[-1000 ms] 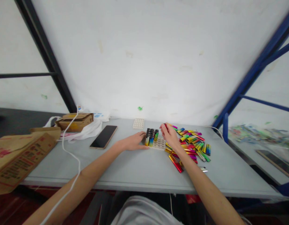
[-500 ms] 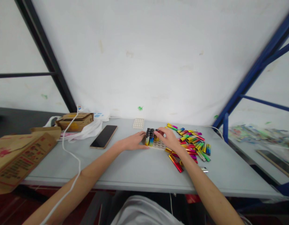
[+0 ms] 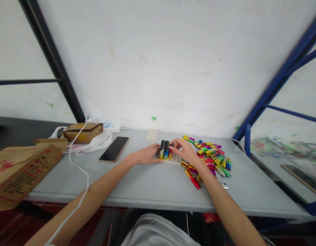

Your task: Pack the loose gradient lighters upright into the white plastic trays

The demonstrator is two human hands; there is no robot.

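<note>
A white tray with round holes (image 3: 176, 159) lies in the middle of the table. Several shiny, colour-graded tubes with black tops (image 3: 166, 154) stand upright in rows at its left end. My left hand (image 3: 147, 155) grips that end, thumb along the front and fingers behind, partly hidden by the tubes. My right hand (image 3: 185, 150) is over the tray, its thumb and fingertips closed on the black top of a tube at the right of the standing group. Just right of the tray is a loose heap of shiny coloured tubes (image 3: 207, 152).
Behind the tray lies a second white holed piece (image 3: 152, 134). A phone (image 3: 114, 149) rests to the left, near a small cardboard box (image 3: 83, 132) and a white plastic bag (image 3: 100, 145). An open carton (image 3: 27, 171) sits at the left edge; a white cable (image 3: 80, 174) crosses my left forearm.
The tube under my right hand now stands lower, in line with the front row, and my right fingers have shifted slightly. My left hand stays in place.
</note>
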